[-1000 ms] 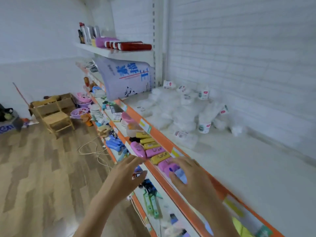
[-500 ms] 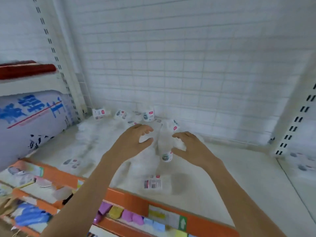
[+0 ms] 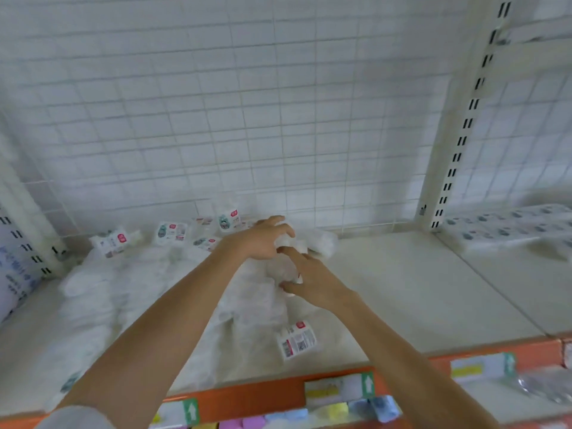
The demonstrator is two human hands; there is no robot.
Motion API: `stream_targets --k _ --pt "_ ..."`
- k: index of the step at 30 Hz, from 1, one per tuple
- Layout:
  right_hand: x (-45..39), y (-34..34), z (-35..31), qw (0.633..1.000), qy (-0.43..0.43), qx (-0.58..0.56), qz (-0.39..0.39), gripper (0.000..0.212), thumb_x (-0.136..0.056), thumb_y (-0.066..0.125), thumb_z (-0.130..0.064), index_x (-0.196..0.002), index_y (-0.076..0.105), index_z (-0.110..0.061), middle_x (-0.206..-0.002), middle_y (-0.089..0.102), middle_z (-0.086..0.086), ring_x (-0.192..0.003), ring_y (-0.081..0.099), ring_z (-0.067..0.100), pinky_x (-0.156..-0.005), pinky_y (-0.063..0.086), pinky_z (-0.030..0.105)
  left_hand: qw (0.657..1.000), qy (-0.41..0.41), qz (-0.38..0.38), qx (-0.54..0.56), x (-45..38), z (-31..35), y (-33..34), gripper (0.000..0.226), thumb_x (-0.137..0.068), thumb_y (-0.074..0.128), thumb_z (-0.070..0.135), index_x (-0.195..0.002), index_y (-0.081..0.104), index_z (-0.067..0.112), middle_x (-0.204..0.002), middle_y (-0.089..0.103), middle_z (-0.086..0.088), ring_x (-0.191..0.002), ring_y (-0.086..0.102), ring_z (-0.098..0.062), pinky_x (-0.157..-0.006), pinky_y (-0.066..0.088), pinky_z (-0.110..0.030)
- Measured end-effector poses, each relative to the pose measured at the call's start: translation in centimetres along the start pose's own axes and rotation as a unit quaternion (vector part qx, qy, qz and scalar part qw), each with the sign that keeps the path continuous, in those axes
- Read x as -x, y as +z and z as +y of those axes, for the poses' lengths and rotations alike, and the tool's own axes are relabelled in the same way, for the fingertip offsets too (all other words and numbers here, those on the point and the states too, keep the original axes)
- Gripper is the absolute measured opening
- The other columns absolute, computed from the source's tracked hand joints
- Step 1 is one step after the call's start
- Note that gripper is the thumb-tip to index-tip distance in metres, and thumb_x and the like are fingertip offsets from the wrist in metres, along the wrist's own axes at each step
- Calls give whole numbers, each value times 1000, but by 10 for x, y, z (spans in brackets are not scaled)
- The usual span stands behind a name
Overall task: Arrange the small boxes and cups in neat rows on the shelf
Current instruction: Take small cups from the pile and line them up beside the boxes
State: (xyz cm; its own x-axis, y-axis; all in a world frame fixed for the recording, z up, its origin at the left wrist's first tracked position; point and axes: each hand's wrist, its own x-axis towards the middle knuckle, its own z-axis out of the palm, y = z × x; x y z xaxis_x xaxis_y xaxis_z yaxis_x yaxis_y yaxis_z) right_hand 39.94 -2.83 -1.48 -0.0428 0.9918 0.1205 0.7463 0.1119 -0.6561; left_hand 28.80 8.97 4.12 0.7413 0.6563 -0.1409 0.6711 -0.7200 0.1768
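Both hands are in the white heap on the shelf [image 3: 402, 283] – left hand [image 3: 260, 239] curled round a far pack [image 3: 318, 239], right hand [image 3: 312, 283] pinching a nearer one [image 3: 278, 270] – best to lift each clear, then set them square against the far wire back [image 3: 278, 119]

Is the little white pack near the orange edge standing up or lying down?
Lying down. The pack rests flat on the shelf, its label facing up.
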Motion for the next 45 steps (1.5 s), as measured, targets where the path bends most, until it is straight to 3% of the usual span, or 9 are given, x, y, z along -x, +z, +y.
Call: stream_targets --k 8,12,18,20,25,29,35,42,45 --pt "6 -18 -7 990 32 -129 53 62 -78 71 -25 -128 35 -33 -109 50 2 -92 58 19 -77 53 29 992 -5 120 44 -2 -17 15 61 -73 73 20 -124 42 28 -134 31 -4 -116 41 -30 -96 39 -44" --pt "-6 -50 -17 918 117 -369 85 45 -78 73 -17 -116 49 -14 -112 57 7 -95 63 19 -78 57 36 982 -15 140 124 4 -17 8 61 -73 73 26 -124 39 24 -122 46 -5 -107 50 -25 -86 44 -36" --pt "-24 -87 -30 836 107 -534 69 31 -77 72 -23 -102 59 -12 -105 60 10 -104 63 32 -78 55 46 925 -32 167 339 30 -16 -7 44 -79 62 23 -118 41 28 -125 40 -2 -103 52 -20 -84 46 -32" --pt "-26 -89 -33 835 104 -537 60 35 -75 71 -28 -104 59 -12 -109 58 11 -103 63 32 -78 55 44 884 -21 143 445 41 -17 -10 37 -80 56 18 -114 46 26 -124 42 -5 -102 56 -20 -88 51 -36" --pt "-28 -86 -29 838 85 -538 45 21 -87 59 -29 -103 60 -15 -99 57 8 -102 62 33 -79 55 42 761 28 135 633 65 -21 -16 41 -65 58 26 -103 51 15 -93 61 -9 -77 62 -19 -61 53 -33" --pt "-31 -78 -26 848 68 -525 25 31 -85 60 -24 -111 55 -7 -111 58 16 -113 57 33 -81 54 42 740 39 143 656 75 -25 -15 40 -69 60 30 -107 54 17 -84 62 -4 -73 60 -15 -55 49 -29" --pt "-31 -70 -39 865 50 -500 -10 21 -86 57 -24 -102 63 -11 -90 69 8 -84 67 21 -85 54 42 767 -10 167 619 71 -12 -11 39 -76 67 36 -105 58 12 -86 67 -3 -83 63 -17 -72 52 -30" --pt "-23 -67 -42 890 35 -454 -7 35 -90 53 -36 -116 61 -12 -110 67 13 -101 64 28 -91 50 44 698 -29 220 681 57 20 -10 38 -79 67 32 -97 61 -1 -83 65 -11 -78 62 -24 -63 48 -28" --pt "-24 -70 -41 877 93 -471 38 46 -91 44 -49 -113 63 -14 -108 68 12 -101 64 29 -95 47 44 642 -55 200 738 55 35 -18 25 -82 59 35 -86 56 10 -72 56 -2 -67 55 -18 -61 42 -27"
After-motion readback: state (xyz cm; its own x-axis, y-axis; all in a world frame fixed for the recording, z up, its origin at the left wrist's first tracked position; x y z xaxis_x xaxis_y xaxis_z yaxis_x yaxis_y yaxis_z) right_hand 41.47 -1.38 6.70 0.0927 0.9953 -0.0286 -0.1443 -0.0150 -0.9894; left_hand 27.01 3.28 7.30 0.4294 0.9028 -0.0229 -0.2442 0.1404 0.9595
